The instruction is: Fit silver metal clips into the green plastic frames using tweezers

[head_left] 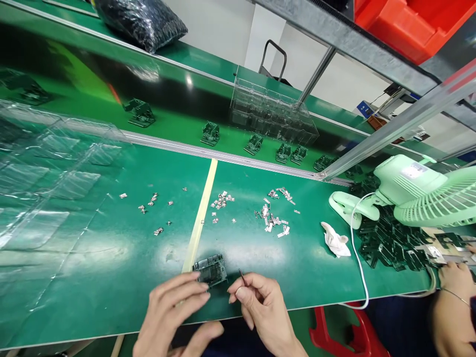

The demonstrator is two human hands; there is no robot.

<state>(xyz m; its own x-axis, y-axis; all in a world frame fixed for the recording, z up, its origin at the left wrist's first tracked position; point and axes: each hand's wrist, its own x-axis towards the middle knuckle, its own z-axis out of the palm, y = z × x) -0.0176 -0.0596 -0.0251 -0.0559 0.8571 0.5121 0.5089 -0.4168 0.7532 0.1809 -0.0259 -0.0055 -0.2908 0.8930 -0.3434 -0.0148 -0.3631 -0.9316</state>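
I'm standing in a factory: metal bits (265, 212) are lying on a workbench (305, 270), dark parts (210, 134) along a conveyor belt (174, 130).

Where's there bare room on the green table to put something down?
Between the right hand and the white wad; also left of the yellow tape, beyond the left hand. Crowded: dark parts by the fan, clear plastic tray at left.
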